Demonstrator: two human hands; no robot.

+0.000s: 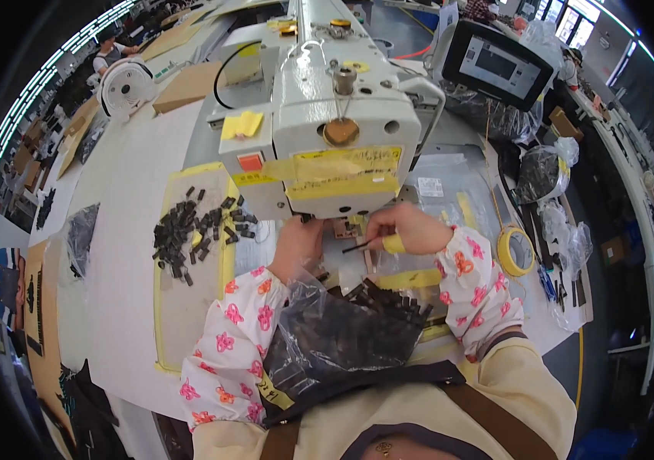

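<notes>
Left hand (296, 244) flat beneath white sewing machine head (334, 115); right hand (407, 228) pinching thin dark tool (357, 247); clear plastic bag of black strips (342, 330) on lap.

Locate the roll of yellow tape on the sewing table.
In the head view, the roll of yellow tape lies flat on the table's right side, just beyond the right hand, right of the sewing machine.

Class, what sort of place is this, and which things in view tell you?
Probably a garment factory: an industrial sewing machine, a pile of small dark pieces beside it, and more long worktables with other workers.
</notes>
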